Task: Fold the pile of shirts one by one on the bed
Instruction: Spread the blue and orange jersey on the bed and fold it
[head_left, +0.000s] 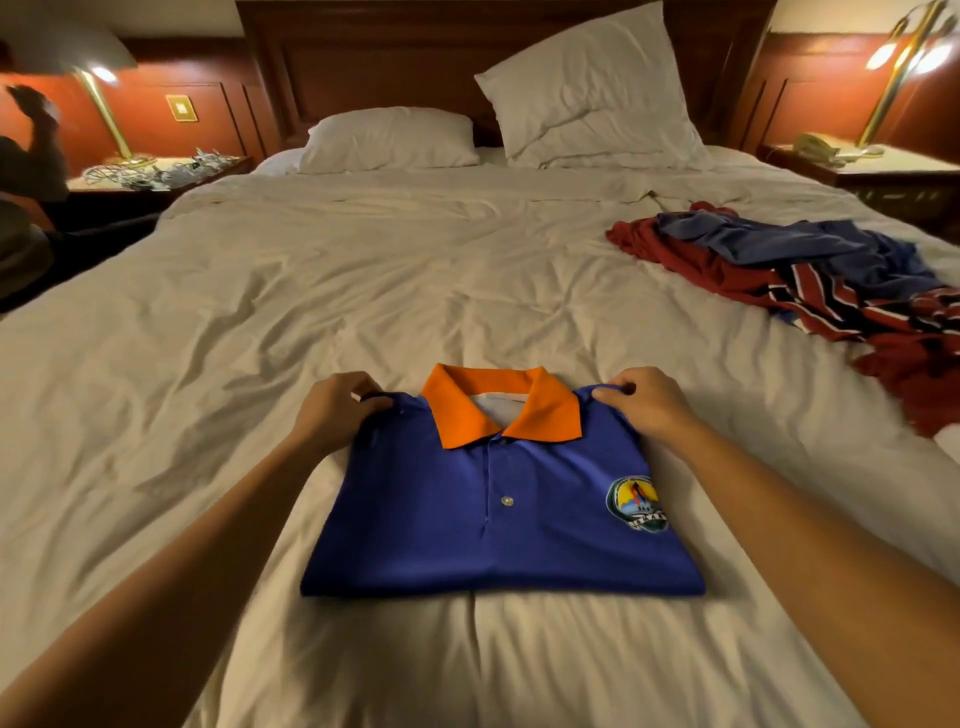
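Rumpled white bed (311, 312): folded blue polo (498, 519), unfolded shirt pile (810, 280), 2 pillows (389, 137).

Shirt pile (831, 280) cut off at right edge; polo badge (636, 504) lettering unreadable.

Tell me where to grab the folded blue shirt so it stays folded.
Probably scoop under the blue shirt at its side edges, from left and right. It lies as a flat layered rectangle; lifting only the shoulder corners could unfold it.
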